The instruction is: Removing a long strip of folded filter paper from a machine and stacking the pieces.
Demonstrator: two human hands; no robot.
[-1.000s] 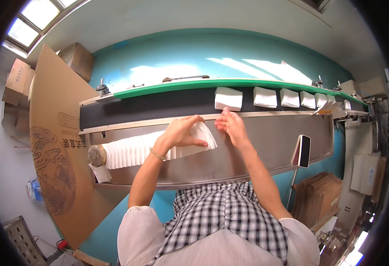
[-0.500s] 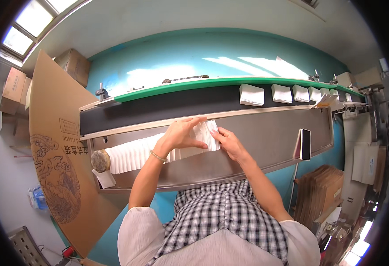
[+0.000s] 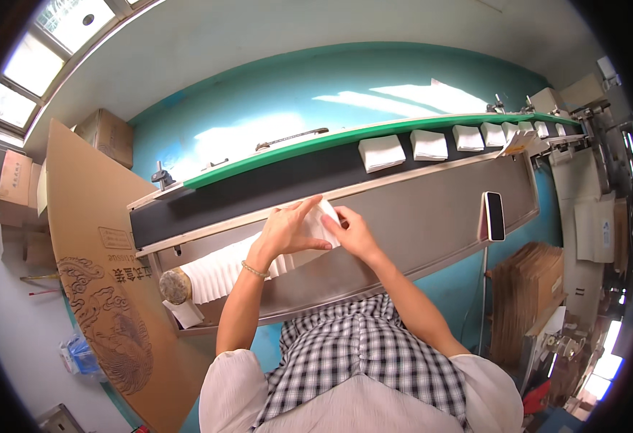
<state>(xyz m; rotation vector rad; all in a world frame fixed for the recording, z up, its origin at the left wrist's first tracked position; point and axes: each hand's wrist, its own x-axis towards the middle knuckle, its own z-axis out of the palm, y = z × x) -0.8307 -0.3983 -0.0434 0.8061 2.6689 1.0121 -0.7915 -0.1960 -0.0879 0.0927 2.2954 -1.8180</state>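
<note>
Metal desk is filling the middle of the view, its long far edge running along a pale wooden rail.

Black belt is lying beyond that rail, parallel to the desk's far edge; a green strip is bordering its far side.

Tall cardboard sheet is standing by the desk's left edge.

Row of folded white tissue is lying on the desk, running from near the left edge toward the middle of the far edge.

Left hand is arching over the row's right end, thumb and fingers standing wide apart with tissue between them.

Right hand is meeting that same end from the right, fingers narrow, pinching the endmost tissue.

White stacks are sitting in a line on the belt's right half, spaced apart.

Phone is standing upright by the desk's near edge, toward the right corner.

Round-ended block is butting against the row's left end.

Loose white piece is resting at the desk's near left corner.

Beaded bracelet is circling the left wrist.
</note>
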